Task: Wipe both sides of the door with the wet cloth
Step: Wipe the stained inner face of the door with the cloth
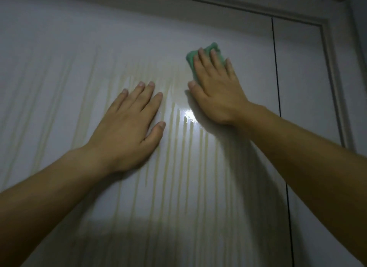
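Note:
A white door (79, 48) fills the view, with yellowish wet streaks running down it and a bright glare spot between my hands. My right hand (214, 88) lies flat on a folded green cloth (191, 61) and presses it against the door's upper right part; most of the cloth is hidden under the fingers. My left hand (129, 125) rests flat on the door lower and to the left, fingers spread, holding nothing.
The door's right edge shows as a thin dark gap (278, 88). Right of it runs the white door frame (333, 84), which also crosses the top. The room is dim.

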Demonstrator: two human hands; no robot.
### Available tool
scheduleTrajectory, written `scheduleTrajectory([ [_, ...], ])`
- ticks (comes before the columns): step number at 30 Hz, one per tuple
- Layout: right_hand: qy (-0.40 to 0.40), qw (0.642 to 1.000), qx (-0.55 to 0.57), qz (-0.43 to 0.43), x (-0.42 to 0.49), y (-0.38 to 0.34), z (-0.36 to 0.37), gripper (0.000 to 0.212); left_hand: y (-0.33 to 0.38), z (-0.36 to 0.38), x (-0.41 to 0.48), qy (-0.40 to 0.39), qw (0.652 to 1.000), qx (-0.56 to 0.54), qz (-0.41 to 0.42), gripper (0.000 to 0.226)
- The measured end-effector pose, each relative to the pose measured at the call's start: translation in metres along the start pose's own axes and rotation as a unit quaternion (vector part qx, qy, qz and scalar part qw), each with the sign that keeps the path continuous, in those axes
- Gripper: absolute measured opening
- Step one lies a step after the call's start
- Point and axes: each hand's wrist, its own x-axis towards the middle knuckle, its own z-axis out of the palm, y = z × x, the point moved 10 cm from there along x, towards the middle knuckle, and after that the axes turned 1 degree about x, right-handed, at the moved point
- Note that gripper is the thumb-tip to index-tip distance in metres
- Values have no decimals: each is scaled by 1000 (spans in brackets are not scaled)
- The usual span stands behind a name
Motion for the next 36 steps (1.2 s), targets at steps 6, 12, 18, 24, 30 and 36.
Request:
scheduleTrajectory([
  [6, -26, 975, -54, -214, -66, -73, 31, 69, -32, -17, -18, 21, 999, 21, -35, 77],
  [12, -3, 999, -11, -40, 19, -28, 0, 69, -52, -10, -30, 0, 998, 30, -46, 76],
  [18, -13, 977, -57, -207, -24, -98, 30, 70, -54, -12, -30, 10, 998, 45, -33, 74],
  [24, -8, 998, -16, -56, 32, -60, 8, 74, -61, -23, -37, 1, 999, 16, -33, 74],
  [30, -25, 964, -63, -257, -33, -149, 42, 70, -111, -34, -64, -4, 993, 54, -105, 73],
  [36, -9, 997, -14, -75, 58, -116, 13, 77, -124, -27, -70, -22, 994, 52, -94, 73],
])
